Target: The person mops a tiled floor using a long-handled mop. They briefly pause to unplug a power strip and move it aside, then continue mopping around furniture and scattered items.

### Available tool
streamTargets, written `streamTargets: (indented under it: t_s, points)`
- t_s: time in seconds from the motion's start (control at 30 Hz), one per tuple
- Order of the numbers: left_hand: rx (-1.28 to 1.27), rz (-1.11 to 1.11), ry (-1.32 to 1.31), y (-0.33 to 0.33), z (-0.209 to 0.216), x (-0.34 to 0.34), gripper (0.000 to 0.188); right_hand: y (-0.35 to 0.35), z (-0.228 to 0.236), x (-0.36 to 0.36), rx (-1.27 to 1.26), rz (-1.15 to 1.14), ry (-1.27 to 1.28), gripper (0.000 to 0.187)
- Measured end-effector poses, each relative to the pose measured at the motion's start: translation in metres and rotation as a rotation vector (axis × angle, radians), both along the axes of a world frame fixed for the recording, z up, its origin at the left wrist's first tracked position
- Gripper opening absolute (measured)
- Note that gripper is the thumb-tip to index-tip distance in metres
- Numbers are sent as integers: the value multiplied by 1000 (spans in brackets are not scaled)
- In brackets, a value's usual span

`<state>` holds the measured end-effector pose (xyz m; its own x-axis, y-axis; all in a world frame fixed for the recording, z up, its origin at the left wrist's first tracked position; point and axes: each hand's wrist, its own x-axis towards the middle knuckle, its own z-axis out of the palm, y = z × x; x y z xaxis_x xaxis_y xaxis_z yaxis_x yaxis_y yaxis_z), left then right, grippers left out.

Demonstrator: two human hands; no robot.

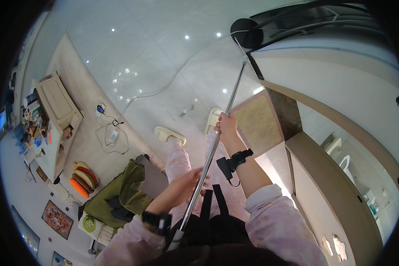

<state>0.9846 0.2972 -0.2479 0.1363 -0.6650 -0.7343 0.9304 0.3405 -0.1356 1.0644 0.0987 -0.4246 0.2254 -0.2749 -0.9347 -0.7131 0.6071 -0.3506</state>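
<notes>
A long silver metal pole, like the handle of a floor-cleaning tool, slants from a grey grip near my body up to the far right. My right hand is closed around its middle. Behind the lower part of the pole, my left hand has its fingers stretched out, not wrapped over the metal; whether it touches cannot be told. The pole's far end meets a dark strip by the cabinet-like white panel, and the kind of head there is unclear. Both wrists wear black straps.
A pale cable crosses the glossy tiled floor. A black round base stands far right. A yellow mat lies by a doorway. On the left are a cluttered desk, a charger with wires and a green cloth.
</notes>
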Motion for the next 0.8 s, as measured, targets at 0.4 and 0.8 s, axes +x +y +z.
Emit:
streamTargets:
  t_s: [0.4, 0.8]
  points:
    - [-120, -307, 169, 128, 168, -51, 60, 7, -15, 8, -62, -48, -60, 5]
    - [304, 798, -390, 158, 170, -33, 12, 63, -75, 65, -99, 152, 233, 10]
